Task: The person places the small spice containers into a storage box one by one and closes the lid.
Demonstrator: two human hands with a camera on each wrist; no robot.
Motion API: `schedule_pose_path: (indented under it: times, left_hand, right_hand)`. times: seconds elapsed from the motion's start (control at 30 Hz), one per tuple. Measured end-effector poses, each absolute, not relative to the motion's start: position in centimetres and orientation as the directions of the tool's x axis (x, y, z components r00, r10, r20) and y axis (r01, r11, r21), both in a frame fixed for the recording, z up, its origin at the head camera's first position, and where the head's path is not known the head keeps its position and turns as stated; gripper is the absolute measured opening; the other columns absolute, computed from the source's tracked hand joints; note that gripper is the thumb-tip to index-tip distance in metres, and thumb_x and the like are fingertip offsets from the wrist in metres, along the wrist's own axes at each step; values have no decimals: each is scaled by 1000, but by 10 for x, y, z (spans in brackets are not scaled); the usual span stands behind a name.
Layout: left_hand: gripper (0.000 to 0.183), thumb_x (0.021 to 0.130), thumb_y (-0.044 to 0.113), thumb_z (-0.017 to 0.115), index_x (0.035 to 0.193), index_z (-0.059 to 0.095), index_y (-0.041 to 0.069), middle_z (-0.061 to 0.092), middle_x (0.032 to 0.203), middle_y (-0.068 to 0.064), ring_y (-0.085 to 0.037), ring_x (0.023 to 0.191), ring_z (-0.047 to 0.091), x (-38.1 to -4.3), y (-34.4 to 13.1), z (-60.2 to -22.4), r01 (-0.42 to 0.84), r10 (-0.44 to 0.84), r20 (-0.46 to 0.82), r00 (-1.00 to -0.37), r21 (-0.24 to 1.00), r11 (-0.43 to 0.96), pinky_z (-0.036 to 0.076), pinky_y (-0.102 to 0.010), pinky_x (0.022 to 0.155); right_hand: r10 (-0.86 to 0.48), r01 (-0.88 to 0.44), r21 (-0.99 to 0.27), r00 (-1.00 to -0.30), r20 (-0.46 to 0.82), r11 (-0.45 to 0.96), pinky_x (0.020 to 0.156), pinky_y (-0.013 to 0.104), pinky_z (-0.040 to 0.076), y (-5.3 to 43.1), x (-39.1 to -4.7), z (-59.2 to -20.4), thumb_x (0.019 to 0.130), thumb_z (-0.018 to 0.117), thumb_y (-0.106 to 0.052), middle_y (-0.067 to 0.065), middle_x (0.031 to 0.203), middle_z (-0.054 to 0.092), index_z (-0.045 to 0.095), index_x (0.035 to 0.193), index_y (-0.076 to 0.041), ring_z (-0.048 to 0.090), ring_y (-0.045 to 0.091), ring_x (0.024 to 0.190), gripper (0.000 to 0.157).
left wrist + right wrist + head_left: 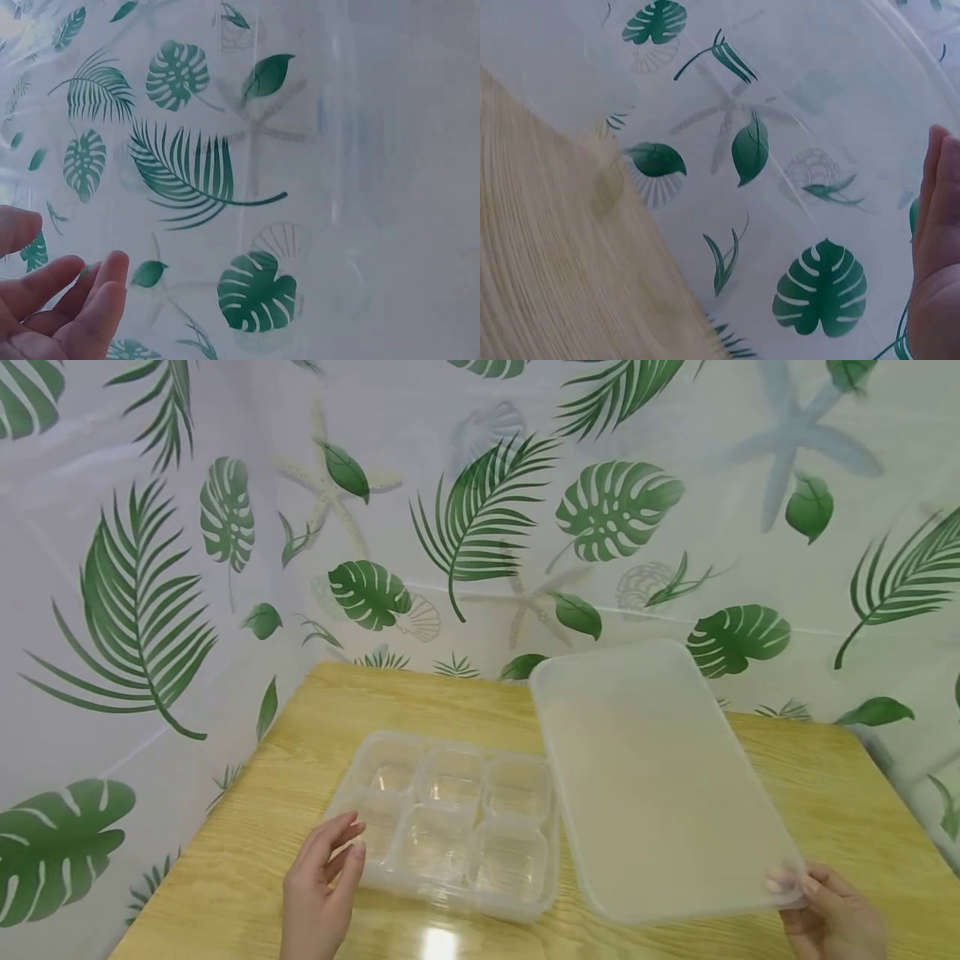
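A clear plastic box with several compartments (438, 806) sits uncovered on the table, and nothing shows inside its compartments. My right hand (832, 910) pinches the near right corner of a translucent lid (660, 777), which is held up, tilted, to the right of the box. Part of the fingers shows through the lid's corner. At the box's near left corner hovers my left hand (322, 881), its fingers loosely bent with a gap between thumb and fingertips. In the left wrist view the same hand (64, 307) holds nothing.
The wood-grain table (247, 827) carries the box toward its left part. Behind and to the left hangs a white sheet (465, 643) printed with green leaves, starfish and shells, meeting the table's back edge.
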State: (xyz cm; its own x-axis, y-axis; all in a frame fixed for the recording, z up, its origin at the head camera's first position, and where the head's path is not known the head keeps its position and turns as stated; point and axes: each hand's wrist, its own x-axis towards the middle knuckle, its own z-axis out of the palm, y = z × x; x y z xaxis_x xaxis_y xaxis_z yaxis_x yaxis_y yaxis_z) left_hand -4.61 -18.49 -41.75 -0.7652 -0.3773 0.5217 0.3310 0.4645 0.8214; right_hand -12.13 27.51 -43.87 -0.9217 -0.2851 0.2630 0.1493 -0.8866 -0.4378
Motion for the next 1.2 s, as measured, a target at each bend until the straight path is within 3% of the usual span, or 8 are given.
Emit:
schedule_pose_path:
  times: [0.17, 0.47, 0.53, 0.67, 0.8, 0.9, 1.03, 1.2]
  left_hand:
    - [29, 86, -1, 54, 115, 52, -6, 56, 110, -11, -15, 96, 56, -48, -173, -413, 299, -345, 432, -833, 877, 376, 49, -21, 75]
    - [48, 93, 10, 46, 132, 27, -11, 43, 124, -25, -31, 105, 49, -40, -177, -419, 97, -391, 254, -885, 920, 379, 45, -42, 82]
    - [46, 93, 9, 45, 131, 30, -11, 45, 121, -28, -31, 102, 51, -37, -182, -420, 90, -424, 277, -862, 908, 409, 47, -37, 80]
    - [38, 91, 4, 47, 125, 41, -10, 57, 105, -25, -11, 87, 58, -33, -188, -425, 101, -501, 331, -800, 896, 431, 51, -19, 67]
    - [34, 87, -1, 52, 119, 48, -10, 59, 92, -20, 4, 76, 54, -31, -192, -429, 123, -543, 361, -758, 897, 424, 49, -13, 57]
    - [31, 85, -4, 55, 115, 52, -12, 57, 90, -17, 5, 72, 52, -31, -196, -431, 114, -553, 384, -739, 881, 460, 49, -13, 53]
    - [29, 84, 0, 57, 111, 56, -10, 58, 91, -15, 4, 71, 49, -30, -200, -434, 35, -573, 380, -726, 853, 521, 47, -13, 50]
    - [25, 84, 4, 59, 107, 60, -7, 60, 90, -15, 0, 72, 48, -28, -202, -443, -94, -608, 333, -721, 822, 562, 46, -17, 50]
  right_hand:
    - [-401, 97, -561, -799, 448, -822, 81, 31, 48, 238, -120, -436, 93, 18, 11, 22, 101, 60, 53, 109, 14, 59, 28, 92, 38]
    - [-622, 109, -749, -640, 450, -654, 79, 27, 49, 198, -110, -434, 89, 18, 17, 12, 103, 62, 52, 111, 5, 59, 19, 92, 42]
    - [-654, 124, -773, -626, 425, -622, 78, 27, 49, 193, -108, -433, 90, 19, 16, 10, 102, 62, 53, 111, 3, 59, 18, 91, 41]
    - [-683, 132, -805, -618, 389, -578, 77, 26, 49, 187, -108, -430, 92, 23, 12, 7, 101, 63, 54, 110, 0, 59, 16, 89, 38]
    - [-665, 78, -850, -662, 346, -520, 76, 25, 50, 181, -114, -425, 92, 24, 11, 5, 99, 63, 55, 109, -2, 59, 13, 86, 38]
    - [-569, -3, -921, -785, 243, -389, 72, 25, 51, 174, -122, -419, 93, 32, 7, 3, 92, 64, 58, 104, -4, 60, 12, 81, 30]
    - [-308, -44, -997, -949, 62, -67, 66, 26, 52, 154, -141, -408, 92, 48, -11, 4, 86, 64, 55, 103, 3, 60, 12, 75, 19]
    - [-189, -132, -944, -979, 76, 304, 66, 25, 51, 132, -173, -404, 91, 51, -23, 12, 93, 61, 53, 112, 6, 59, 13, 76, 36]
